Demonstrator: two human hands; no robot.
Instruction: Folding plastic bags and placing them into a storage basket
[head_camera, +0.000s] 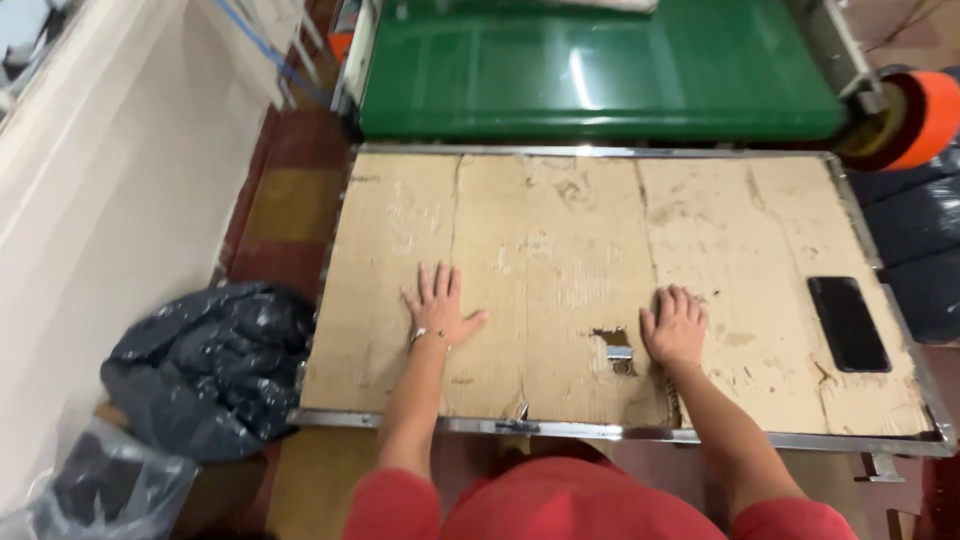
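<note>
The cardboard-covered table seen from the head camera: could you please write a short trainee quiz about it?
1. True or false: both hands rest on the cardboard.
2. Which hand is nearer the phone? A) left hand B) right hand
3. What colour is the conveyor belt beyond the table?

Key: 1. True; the left lies flat with fingers spread, the right has its fingers curled. 2. B. 3. Green.
</note>
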